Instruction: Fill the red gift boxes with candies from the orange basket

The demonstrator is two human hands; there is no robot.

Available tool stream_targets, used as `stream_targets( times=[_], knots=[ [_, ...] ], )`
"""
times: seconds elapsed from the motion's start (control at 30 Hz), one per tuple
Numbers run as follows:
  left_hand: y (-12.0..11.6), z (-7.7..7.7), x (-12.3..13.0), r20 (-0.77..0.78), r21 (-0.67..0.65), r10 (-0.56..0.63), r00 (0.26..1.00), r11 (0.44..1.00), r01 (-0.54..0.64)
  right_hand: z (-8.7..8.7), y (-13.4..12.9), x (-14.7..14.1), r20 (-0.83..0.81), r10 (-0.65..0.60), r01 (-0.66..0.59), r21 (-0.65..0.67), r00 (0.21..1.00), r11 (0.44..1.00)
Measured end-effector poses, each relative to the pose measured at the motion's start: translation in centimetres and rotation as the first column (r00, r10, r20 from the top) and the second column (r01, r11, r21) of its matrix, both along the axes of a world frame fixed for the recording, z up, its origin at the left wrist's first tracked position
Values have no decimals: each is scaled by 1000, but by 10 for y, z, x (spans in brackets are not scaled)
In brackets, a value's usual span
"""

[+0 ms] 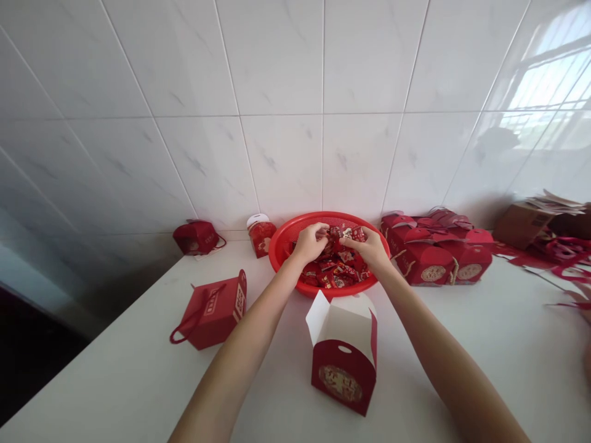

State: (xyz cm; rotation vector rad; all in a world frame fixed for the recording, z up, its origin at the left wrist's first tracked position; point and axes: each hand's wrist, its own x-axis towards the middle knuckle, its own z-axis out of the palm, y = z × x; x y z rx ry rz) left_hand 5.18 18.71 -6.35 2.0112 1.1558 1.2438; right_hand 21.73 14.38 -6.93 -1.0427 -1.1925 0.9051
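Observation:
A red plastic basket (282, 237) against the wall holds a heap of red wrapped candies (333, 274). Both my hands reach over it. My left hand (313, 243) is closed, fingers curled around a red-wrapped candy that they partly hide. Between the thumb and fingers of my right hand (372, 248) is another red-wrapped candy (357, 234). In front of the basket, between my forearms, stands a dark red gift box (344, 375) with its flaps up, its white inside showing and a gold round emblem on its front.
A red box with a cord handle (210, 314) lies on the left of the white table (138, 375). Behind it are a small dark red box (196, 238) and a red packet (261, 237). Several closed gift boxes (431, 261) stand right of the basket, near a cardboard box (521, 227) and ribbons (561, 249).

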Motion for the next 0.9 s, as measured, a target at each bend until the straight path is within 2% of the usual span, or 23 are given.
stream_targets(
  times=[0.07, 0.13, 0.2, 0.27, 0.33, 0.4, 0.47, 0.53, 0.63, 0.7, 0.8, 0.9],
  knots=[
    [-1, -1, 1, -132, 33, 27, 991, 999, -23, 1, 0, 0, 0, -25, 25, 1, 1000, 1000],
    [-4, -1, 4, -310, -15, -99, 945, 995, 100, 1, 0, 0, -1, -52, 52, 9, 999, 999],
    [-8, -2, 7, -476, -140, -296, 828, 955, 260, 0, 0, 1, 10, -88, 88, 23, 996, 996],
    [-12, -5, 11, -580, -266, -444, 683, 896, 356, -1, 1, 1, 20, -105, 105, 31, 994, 994],
    [-14, -7, 14, -624, -360, -528, 576, 849, 388, -1, 2, 1, 27, -101, 100, 28, 995, 995],
    [-14, -9, 16, -635, -429, -561, 531, 828, 362, -2, 3, 0, 29, -110, 109, 19, 994, 994],
    [-13, -11, 17, -639, -456, -550, 538, 834, 310, -1, 2, 0, 34, -136, 135, 11, 990, 991],
    [-12, -12, 17, -630, -434, -516, 580, 854, 288, 0, 1, -1, 30, -137, 137, 7, 990, 991],
    [-11, -13, 16, -623, -297, -426, 656, 905, 305, 1, 1, -1, 8, -103, 103, 4, 995, 995],
    [-10, -11, 16, -608, -184, -335, 720, 942, 282, 0, 2, 0, -13, -106, 106, 1, 994, 994],
    [-11, -6, 15, -536, -48, -163, 828, 986, 162, -2, 5, 0, -30, -105, 105, -4, 994, 994],
    [-10, -2, 13, -440, 62, -7, 898, 997, 38, -2, 5, 0, -32, -81, 81, -3, 996, 997]
  ],
)
